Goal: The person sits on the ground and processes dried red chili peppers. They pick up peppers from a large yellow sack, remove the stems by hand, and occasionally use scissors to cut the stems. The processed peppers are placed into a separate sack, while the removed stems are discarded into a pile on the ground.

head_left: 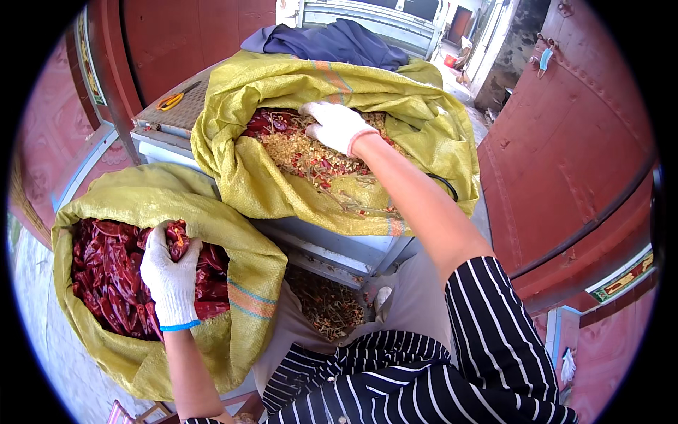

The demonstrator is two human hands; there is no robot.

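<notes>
Left hand (169,279) gripping red chillies (178,242); right hand (335,127) half-spread, thumb parted, over loose seeds (289,150) in yellow sack (279,196).

Forward and left of the striped shirt (381,374), the white-gloved left hand (169,275) curls thumb and fingers in a grip, while farther ahead of the shirt the white-gloved right hand (337,128) points leftward, thumb parted from its fingers, arm (427,198) outstretched.
</notes>
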